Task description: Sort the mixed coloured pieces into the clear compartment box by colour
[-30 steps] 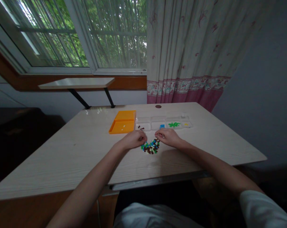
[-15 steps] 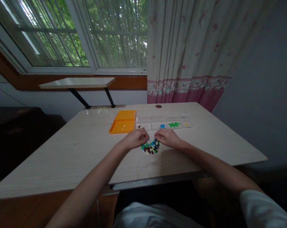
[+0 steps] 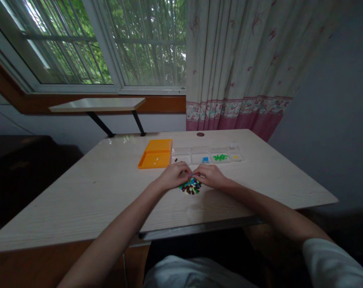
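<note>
A small heap of mixed pieces [image 3: 191,187], brown, green, blue and pale yellow, lies on the table [image 3: 109,204] in front of me. My left hand [image 3: 177,176] rests at its upper left edge, fingers curled into a pinch. From the right, my right hand [image 3: 210,176] reaches over the top of the heap, also pinching. The fingertips of both hands meet or nearly meet there. A hint of blue shows between them, too small to name. Just beyond the hands is a clear compartment tray [image 3: 201,150] with blue pieces [image 3: 205,159], green pieces [image 3: 220,157] and yellow pieces [image 3: 235,157].
An open orange case [image 3: 159,145] with a few white bits adjoins the clear tray on its left. A raised shelf [image 3: 100,105] on black legs stands at the back left. Behind the table are a window and a floral curtain [image 3: 229,80].
Both hands have moved inward, so the gap between their fingertips has closed over the top of the heap. The trays have stayed in place.
</note>
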A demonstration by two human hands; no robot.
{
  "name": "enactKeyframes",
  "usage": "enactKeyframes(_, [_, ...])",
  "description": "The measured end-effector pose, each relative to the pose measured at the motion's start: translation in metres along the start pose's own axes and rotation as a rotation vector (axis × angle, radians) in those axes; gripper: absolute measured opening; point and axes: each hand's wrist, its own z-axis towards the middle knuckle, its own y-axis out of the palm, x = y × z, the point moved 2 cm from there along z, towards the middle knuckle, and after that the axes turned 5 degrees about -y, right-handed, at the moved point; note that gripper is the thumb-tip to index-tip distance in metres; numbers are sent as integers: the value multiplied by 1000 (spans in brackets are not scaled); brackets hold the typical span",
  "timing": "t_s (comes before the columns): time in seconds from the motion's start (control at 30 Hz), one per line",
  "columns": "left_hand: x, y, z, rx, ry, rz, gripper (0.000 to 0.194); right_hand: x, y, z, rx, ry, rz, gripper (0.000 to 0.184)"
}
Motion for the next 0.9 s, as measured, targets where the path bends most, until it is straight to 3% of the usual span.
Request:
enactKeyframes(0.17, [-6,-2,0,-23,-41,33,14,3,-10,-1,77,10,-22,17])
enactKeyframes(0.43, [-15,-21,-6,-191,-190,120,17,26,-32,-9,282,70,-27,18])
enactKeyframes(0.67, [-26,-20,-12,-333,-238,-19,15,28,-34,-9,264,94,-54,17])
enactKeyframes(0.9, [-23,-19,-13,-435,-244,-98,13,53,-31,-14,242,351,-164,15])
